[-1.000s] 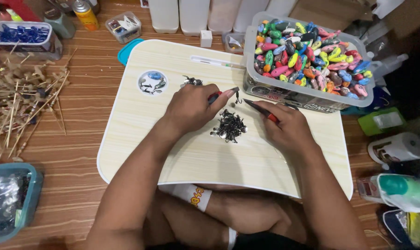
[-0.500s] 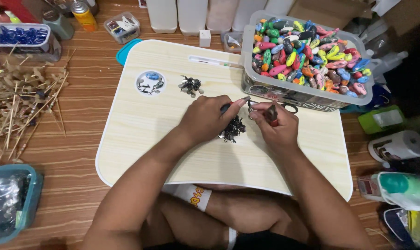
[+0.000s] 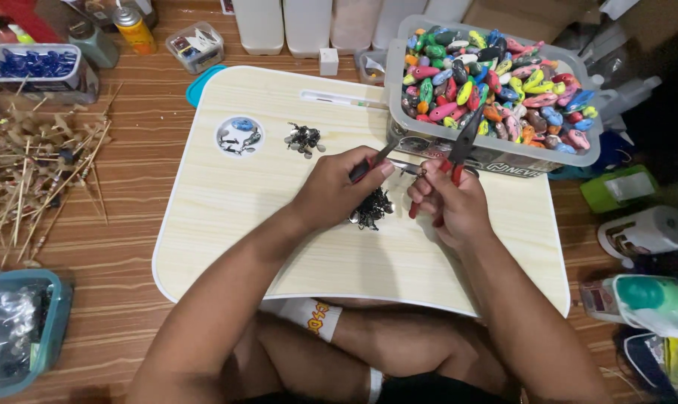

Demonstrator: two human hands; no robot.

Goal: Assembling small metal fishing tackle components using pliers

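Observation:
My left hand (image 3: pixel 333 191) grips a small dark-handled pair of pliers (image 3: pixel 374 161) over the pale wooden lap table (image 3: pixel 226 217). My right hand (image 3: pixel 449 200) holds red-handled pliers (image 3: pixel 458 150) with the jaws pointing up, and pinches a small metal piece (image 3: pixel 411 170) between the two tools. Just below my hands lies a pile of small dark metal hooks (image 3: pixel 370 210). A second, smaller heap of metal parts (image 3: pixel 304 140) sits farther back, left of my hands.
A grey bin (image 3: pixel 496 153) full of colourful fishing lures stands at the table's back right. A round recess (image 3: pixel 239 136) holds a few small parts. Bamboo sticks (image 3: pixel 32 172) lie on the floor at left. Containers line the back; bottles and a tape roll (image 3: pixel 645 232) lie right.
My hands have come together and lifted off the hook pile. The right hand turned its red pliers upright; the left hand brought its pliers to meet the small piece.

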